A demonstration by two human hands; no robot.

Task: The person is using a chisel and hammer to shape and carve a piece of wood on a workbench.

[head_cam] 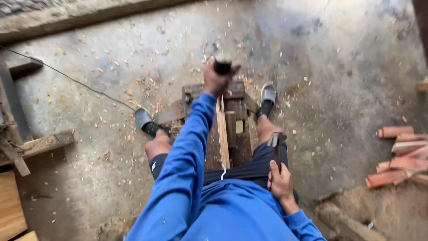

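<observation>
A grey concrete floor (339, 67) strewn with pale wood chips spreads below. On it stands a low dark wooden counter (238, 134) between the person's legs, carrying a thin pale wood slat (222, 134) on edge. The left hand (218, 78), arm outstretched, is clenched around a short black-handled tool (223, 64) above the counter's far end. The right hand (281, 180) grips a dark metal hatchet (276, 143) beside the thigh.

A dark cylindrical handle (222, 65) with a pale end stands upright in the outstretched left hand (217, 79), above the far end of the wooden bench. A dark metal hatchet (276, 145), blade pointing forward, is gripped by the right hand (281, 183) beside the right thigh.
</observation>
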